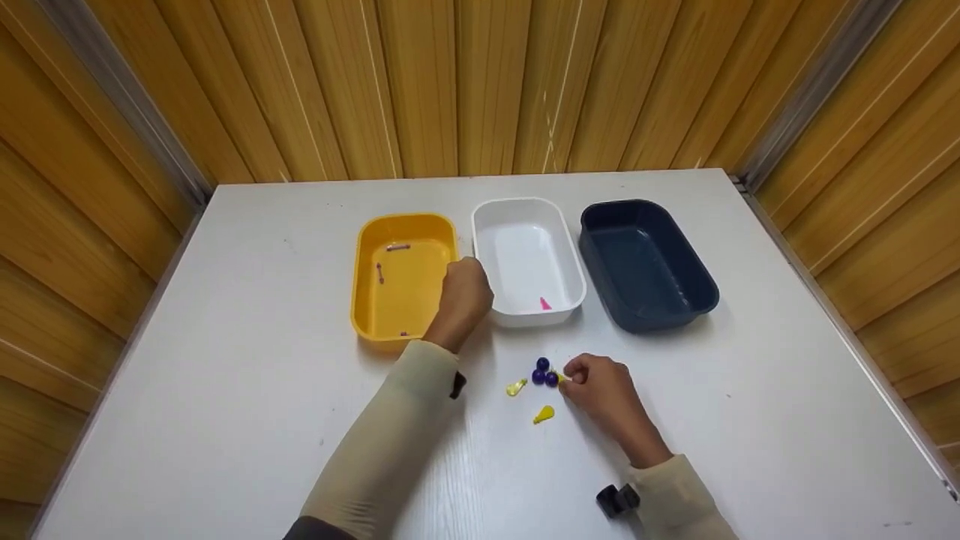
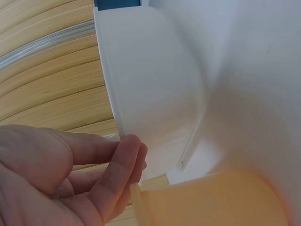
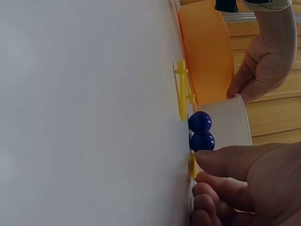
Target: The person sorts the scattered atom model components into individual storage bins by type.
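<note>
left hand — by yellow tray | right hand — pinching yellow piece beside dark beads

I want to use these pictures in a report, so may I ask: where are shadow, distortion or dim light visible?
Head: soft shadow on the white table beside the left sleeve; left wrist: wall panels look curved, probably lens distortion; right wrist: tabletop looks greyish and dim, with small highlights on the dark blue beads.

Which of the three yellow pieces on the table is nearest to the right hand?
The yellow piece at the thumb of the right hand, beside the dark beads; the other two yellow pieces lie farther from the hand.
</note>
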Demonstrator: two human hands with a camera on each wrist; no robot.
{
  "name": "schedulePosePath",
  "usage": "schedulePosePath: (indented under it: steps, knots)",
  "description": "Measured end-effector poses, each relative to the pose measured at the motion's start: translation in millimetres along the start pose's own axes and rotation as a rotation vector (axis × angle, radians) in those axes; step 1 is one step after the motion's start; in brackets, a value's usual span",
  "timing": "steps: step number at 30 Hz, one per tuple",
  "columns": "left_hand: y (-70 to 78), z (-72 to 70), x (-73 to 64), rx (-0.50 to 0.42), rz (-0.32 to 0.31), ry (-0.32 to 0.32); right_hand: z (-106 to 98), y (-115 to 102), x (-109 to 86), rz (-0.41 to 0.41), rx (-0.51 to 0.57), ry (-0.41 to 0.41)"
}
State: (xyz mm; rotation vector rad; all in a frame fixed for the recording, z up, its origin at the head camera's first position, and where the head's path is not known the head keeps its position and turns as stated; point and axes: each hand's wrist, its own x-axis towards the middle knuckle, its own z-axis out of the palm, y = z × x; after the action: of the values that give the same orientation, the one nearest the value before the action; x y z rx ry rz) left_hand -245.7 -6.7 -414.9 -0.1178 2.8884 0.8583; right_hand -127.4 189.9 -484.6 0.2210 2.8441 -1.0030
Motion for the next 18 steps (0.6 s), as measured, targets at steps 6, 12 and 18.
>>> schedulePosePath:
  steps: [6, 12, 18]
  knots:
    - [-0.1, 0.9, -0.6, -0.013, 0.01, 0.003, 2.7, 1.6, 1.9, -0.014, -0.03, 0.019]
    - [0.5, 0.7, -0.6, -0.024, 0.011, -0.007, 2.2, 2.1, 3.3, 0.043, -0.008, 0.002]
    - [-0.2, -0.1, -0.5, -0.043, -0.005, -0.012, 1.7, 2.8, 4.0, 0.044, 0.004, 0.023]
